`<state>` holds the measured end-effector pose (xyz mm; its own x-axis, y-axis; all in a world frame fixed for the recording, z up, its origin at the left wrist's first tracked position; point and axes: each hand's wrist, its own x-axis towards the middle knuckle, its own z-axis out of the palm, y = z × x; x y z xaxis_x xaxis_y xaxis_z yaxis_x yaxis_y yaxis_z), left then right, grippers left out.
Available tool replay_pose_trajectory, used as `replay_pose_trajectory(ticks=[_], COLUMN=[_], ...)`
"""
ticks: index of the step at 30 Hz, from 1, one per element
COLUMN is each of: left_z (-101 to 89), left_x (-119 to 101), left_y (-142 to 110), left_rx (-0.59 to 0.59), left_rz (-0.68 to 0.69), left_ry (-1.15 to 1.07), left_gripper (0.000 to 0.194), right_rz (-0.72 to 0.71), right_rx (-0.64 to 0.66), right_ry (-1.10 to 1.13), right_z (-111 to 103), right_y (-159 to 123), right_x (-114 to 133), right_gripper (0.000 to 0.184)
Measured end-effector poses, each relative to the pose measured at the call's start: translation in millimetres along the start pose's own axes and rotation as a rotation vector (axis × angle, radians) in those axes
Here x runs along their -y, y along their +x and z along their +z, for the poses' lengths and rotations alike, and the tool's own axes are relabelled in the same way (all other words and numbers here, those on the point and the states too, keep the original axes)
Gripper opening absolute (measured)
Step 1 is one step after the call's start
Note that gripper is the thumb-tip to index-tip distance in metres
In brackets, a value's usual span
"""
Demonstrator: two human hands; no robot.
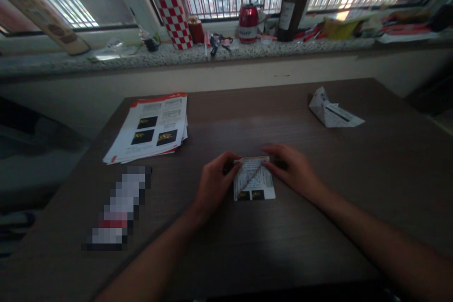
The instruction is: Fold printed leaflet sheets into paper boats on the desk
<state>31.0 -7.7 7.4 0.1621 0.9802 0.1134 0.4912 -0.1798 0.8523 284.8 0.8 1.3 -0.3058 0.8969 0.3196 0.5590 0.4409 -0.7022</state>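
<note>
A small square of folded printed paper [260, 180] lies on the dark wooden table [212, 255], with a diagonal crease across it and two dark pictures along its near edge. My left hand [218, 177] pinches its far left corner between thumb and fingers. At the far right corner, my right hand [292, 165] grips the paper with the thumb on top; the index finger reaches just past the edge. Fingertips beneath the sheet are hidden. Toward the back right of the table rests a folded paper figure [331, 111] of similar printed paper.
A stack of printed sheets [152, 125] lies at the back left. Nearer me is a pixelated phone-like object [118, 207]. Beyond the table, the granite sill [123, 60] carries a checkered bottle [173, 21], a red can [248, 23], a dark bottle [288, 12] and clutter.
</note>
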Motion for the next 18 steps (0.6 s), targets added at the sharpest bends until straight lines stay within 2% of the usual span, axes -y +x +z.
replay_pose_trajectory(ticks=[3,7,11,15,18], left_z=[-1.2,-0.9,-0.4,-1.5,-3.2], left_x=[4,8,10,11,13], left_y=[3,6,7,7,7], left_rx=[0.0,-0.019,-0.019,-0.031,-0.018], left_rz=[0.029,0.07,0.102,0.156,0.162], left_ry=[0.107,0.145,0.22,0.363,0.373], left_gripper=[0.01,0.012,0.01,0.01,0.009], right_rz=[-0.183,-0.277,-0.317,-0.324,-0.327], right_rx=[0.107,0.249,0.33,0.34,0.349], right_ry=[-0.152,-0.275,-0.356,-0.397,-0.41], right_z=[3,10,14,16,17], right_y=[-4,-12,-16,-18,-19], right_x=[0,-1,-2,-3,-4], right_gripper=[0.04,0.05,0.053,0.055,0.056])
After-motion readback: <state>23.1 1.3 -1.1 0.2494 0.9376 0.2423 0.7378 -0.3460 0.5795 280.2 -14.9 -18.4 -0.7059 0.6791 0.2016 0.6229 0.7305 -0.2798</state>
